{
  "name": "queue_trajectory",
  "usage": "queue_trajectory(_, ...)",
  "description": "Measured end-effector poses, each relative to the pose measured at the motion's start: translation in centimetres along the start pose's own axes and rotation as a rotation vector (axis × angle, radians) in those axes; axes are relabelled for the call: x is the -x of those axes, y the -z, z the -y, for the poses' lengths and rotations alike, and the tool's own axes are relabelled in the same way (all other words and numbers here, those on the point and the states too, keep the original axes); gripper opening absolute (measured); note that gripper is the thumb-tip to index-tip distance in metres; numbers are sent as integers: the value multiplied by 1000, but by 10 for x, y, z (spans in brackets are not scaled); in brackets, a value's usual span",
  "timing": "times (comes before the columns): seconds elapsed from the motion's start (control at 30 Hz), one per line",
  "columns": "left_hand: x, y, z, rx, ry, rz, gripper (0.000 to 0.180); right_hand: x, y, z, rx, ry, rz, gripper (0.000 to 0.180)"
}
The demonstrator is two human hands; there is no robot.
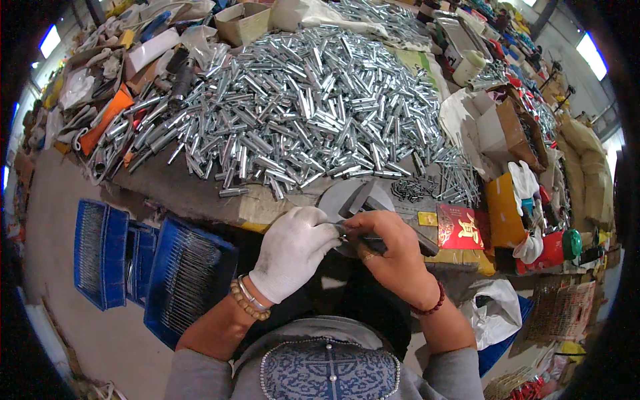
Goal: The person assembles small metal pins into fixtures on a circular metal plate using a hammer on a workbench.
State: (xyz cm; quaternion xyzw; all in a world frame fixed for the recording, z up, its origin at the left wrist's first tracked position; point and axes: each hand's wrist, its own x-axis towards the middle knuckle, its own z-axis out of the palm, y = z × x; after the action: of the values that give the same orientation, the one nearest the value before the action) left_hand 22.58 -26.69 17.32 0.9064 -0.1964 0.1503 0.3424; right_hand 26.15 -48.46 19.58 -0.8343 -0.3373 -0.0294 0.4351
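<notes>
My left hand (297, 248), in a white knit glove, and my bare right hand (395, 255) meet in front of the bench edge. Both have closed fingers, pinching at the same spot. A small dark piece shows between them, too hidden to name. Just beyond my fingers a dark metal block (365, 198) rests on a round grey disc (331, 199). A big heap of shiny metal tubes (313, 107) covers the bench ahead. Right of the disc lie a small pile of black screw-like parts (411, 190) and a bundle of thin metal pins (459, 179).
Blue crates of metal rods (190, 280) stand on the floor at left. A red card (460, 228) lies on the bench at right, by a yellow box (505, 212) with gloves. An orange-handled tool (105, 120) is at far left. A white bag (493, 312) hangs low right.
</notes>
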Motion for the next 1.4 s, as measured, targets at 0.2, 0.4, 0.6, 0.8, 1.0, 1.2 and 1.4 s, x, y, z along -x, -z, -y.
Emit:
queue_trajectory(0.2,1,0,-1,-13,15,-13,12,-2,3,3,34,-9,45,52)
queue_trajectory(0.4,0,-1,-1,10,44,1,13,-4,6,2,-121,-150,81,58)
queue_trajectory(0.6,0,-2,-2,10,46,-19,13,-5,9,5,-100,-154,83,59)
queue_trajectory(0.8,0,-3,-2,1,37,-44,14,-6,10,5,-135,-198,79,58)
queue_trajectory(1.0,0,-3,-3,11,36,-44,15,-5,9,4,-165,-238,73,58)
queue_trajectory(1.2,0,0,-4,-60,32,-22,18,-12,5,20,205,44,83,56)
queue_trajectory(1.4,1,-2,-2,-52,27,-23,19,-9,1,12,251,107,84,58)
